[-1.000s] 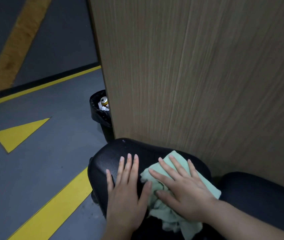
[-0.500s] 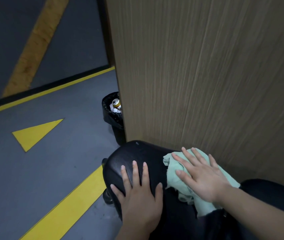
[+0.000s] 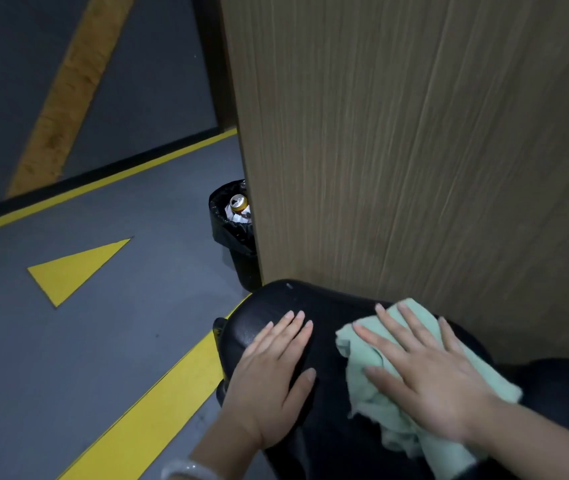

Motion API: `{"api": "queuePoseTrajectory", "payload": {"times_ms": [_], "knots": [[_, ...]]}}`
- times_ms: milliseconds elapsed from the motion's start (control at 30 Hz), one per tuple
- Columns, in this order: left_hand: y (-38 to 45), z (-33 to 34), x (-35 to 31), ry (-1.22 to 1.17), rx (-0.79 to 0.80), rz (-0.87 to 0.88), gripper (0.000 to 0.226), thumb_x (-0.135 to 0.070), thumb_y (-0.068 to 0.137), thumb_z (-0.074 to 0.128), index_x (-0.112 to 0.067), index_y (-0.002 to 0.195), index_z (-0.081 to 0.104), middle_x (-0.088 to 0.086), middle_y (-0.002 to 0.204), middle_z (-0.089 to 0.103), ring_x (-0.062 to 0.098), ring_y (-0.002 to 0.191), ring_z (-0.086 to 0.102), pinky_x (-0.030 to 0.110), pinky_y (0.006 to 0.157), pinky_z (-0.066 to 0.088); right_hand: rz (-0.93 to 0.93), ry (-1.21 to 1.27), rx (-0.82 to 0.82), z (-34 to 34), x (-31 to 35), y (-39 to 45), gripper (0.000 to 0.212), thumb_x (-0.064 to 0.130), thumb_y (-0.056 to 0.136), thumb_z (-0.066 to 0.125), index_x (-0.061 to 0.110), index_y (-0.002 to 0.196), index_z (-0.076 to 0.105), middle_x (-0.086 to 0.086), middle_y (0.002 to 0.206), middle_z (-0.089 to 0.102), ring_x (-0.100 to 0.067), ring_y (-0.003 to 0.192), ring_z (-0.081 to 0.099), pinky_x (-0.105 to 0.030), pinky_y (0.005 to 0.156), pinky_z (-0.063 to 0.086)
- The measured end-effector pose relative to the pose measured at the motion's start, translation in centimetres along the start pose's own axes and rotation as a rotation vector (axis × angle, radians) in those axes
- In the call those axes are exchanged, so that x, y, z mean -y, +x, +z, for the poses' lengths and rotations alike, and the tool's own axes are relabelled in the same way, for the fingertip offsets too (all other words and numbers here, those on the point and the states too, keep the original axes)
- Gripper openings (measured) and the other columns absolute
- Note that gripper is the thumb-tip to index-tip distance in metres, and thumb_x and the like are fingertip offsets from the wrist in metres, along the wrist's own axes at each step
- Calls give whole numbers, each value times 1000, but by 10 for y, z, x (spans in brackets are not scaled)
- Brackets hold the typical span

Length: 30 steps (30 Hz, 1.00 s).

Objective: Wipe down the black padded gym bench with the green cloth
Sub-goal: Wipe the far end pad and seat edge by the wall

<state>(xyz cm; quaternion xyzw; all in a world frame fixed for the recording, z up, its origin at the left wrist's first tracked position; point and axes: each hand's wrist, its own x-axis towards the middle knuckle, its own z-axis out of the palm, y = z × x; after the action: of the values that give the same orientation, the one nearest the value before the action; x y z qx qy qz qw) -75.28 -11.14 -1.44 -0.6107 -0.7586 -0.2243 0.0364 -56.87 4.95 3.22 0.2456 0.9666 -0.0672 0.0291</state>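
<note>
The black padded bench (image 3: 328, 313) fills the lower right, its rounded end pointing up-left. My left hand (image 3: 272, 379) lies flat on the pad near its left edge, fingers straight and together. My right hand (image 3: 428, 379) presses flat with spread fingers on the crumpled green cloth (image 3: 369, 382), which lies on the pad close to the wooden panel. Part of the cloth trails out below my right wrist.
A tall wood-grain panel (image 3: 414, 150) stands right behind the bench. A black lined trash bin (image 3: 234, 233) holding a can and paper sits at the panel's left edge. Grey floor with yellow lines and a yellow triangle (image 3: 71, 268) spreads to the left.
My right hand has slid the cloth back toward me along the pad, after a push toward the panel. My left hand stays flat on the bench's left side.
</note>
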Motion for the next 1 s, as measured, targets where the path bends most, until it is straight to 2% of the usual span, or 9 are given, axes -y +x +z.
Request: {"api": "queuePoseTrajectory", "payload": {"times_ms": [167,333,367,467,533,633,733,900,1000], "knots": [[0,3,3,-23,-46,22,56,-38,97,35,-14,147,37,-4,154,30,7,145,17,29,116,11,12,7,95,-7,8,49,55,69,89,5,60,141,-11,16,157,-20,-12,144,-22,-53,116,-11],[1,4,3,-34,-52,12,54,-37,97,34,-16,146,38,-6,153,32,6,144,18,31,116,13,69,7,64,-2,17,14,54,70,81,-8,64,135,-16,16,152,-29,-13,140,-31,-51,114,-18],[0,4,2,-36,-47,13,54,-37,97,33,-16,146,38,-5,153,32,6,144,18,31,115,14,81,-12,30,1,21,-1,51,70,81,-10,67,132,-15,15,154,-24,-16,142,-28,-50,114,-16],[0,3,1,-38,-41,4,54,-37,96,33,-16,145,40,-5,152,34,5,144,17,31,115,14,139,21,6,15,34,-46,53,67,92,7,55,143,14,6,153,34,-23,143,20,-51,108,10],[0,2,1,-28,-44,1,53,-36,96,33,-15,145,41,-5,151,35,4,143,18,29,115,13,120,27,27,22,34,-61,57,69,91,12,52,145,20,5,148,44,-23,138,30,-51,106,13],[0,3,2,-25,-59,16,53,-36,95,34,-15,144,42,-6,151,35,4,143,19,27,116,11,67,-10,46,12,21,-49,58,74,88,10,57,142,22,10,155,29,-20,144,15,-51,109,9],[0,4,3,-31,-75,13,54,-35,95,33,-16,144,42,-7,151,34,5,143,20,28,115,13,72,49,-26,5,2,-14,68,82,73,-7,65,139,-5,20,156,-19,-12,142,-27,-51,115,-13],[0,5,3,-37,-84,12,53,-36,95,33,-16,143,43,-7,150,36,5,142,22,30,115,15,278,69,42,-3,5,23,59,70,89,8,57,144,-8,14,159,-15,-16,145,-22,-57,114,-11],[0,4,2,-37,-78,16,53,-35,95,33,-16,144,43,-7,150,36,5,142,21,29,115,15,328,44,28,-2,16,11,61,68,88,2,52,146,-11,11,158,-21,-18,144,-25,-54,114,-15]]}}
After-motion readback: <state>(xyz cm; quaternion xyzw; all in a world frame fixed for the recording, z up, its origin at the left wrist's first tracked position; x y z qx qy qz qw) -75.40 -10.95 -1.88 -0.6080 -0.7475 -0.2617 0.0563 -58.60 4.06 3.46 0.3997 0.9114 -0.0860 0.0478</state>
